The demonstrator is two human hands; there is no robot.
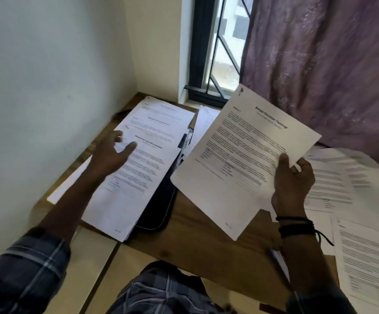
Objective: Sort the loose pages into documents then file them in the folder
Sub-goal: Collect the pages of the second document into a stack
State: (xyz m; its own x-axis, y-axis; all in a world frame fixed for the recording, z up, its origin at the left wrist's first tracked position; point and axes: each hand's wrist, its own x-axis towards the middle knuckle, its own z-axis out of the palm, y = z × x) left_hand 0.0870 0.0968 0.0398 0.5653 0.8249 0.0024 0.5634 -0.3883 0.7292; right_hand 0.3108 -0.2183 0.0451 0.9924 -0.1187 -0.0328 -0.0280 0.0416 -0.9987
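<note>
Head view, right hand (294, 177) pinching transcript page (240, 155), left hand (111, 152) over stacked pages (147, 155)

A wooden table (206, 236) with brown, knotted grain stands in a corner of the room. A plain pale wall (48, 64) runs along its left edge. Behind it a window (198, 53) sits in a black frame, with a grille (227, 53) of slanted black bars across the glass and daylight beyond. A mauve, patterned curtain (320, 64) hangs at the right of the window and reaches down to the table. Below the table's near edge lies a floor (107, 257) of pale tiles.
</note>
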